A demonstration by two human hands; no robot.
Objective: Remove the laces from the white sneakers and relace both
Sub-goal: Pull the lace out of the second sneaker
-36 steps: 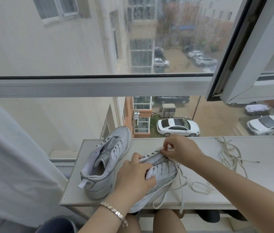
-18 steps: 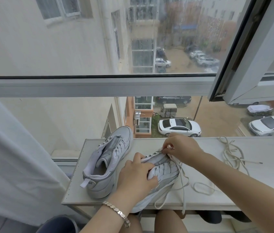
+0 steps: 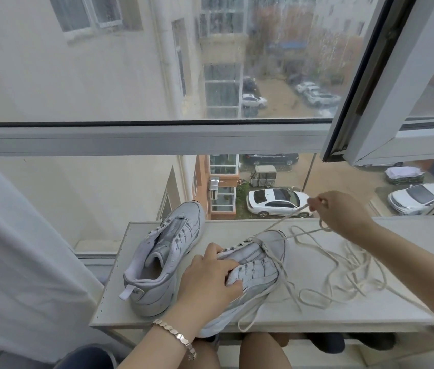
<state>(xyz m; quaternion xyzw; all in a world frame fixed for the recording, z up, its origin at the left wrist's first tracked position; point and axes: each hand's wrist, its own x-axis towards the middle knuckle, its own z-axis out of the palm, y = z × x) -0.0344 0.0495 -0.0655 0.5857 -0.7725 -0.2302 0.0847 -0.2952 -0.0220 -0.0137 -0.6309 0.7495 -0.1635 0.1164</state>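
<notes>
Two white sneakers stand on a pale board at the window. The left sneaker has no lace and points away from me. My left hand grips the collar and tongue of the right sneaker, whose heel juts over the board's near edge. My right hand pinches a white lace and holds it taut, up and to the right of the sneaker's front eyelets. Other stretches of that lace hang loose across the shoe's side.
A second loose lace lies tangled on the board to the right of the shoes. A white curtain hangs at the left. The window frame runs across just beyond the board, with an opened sash at the upper right.
My right hand has risen from the sneaker's front eyelets up and to the right, drawing the lace out taut. The left hand keeps its hold on the shoe.
</notes>
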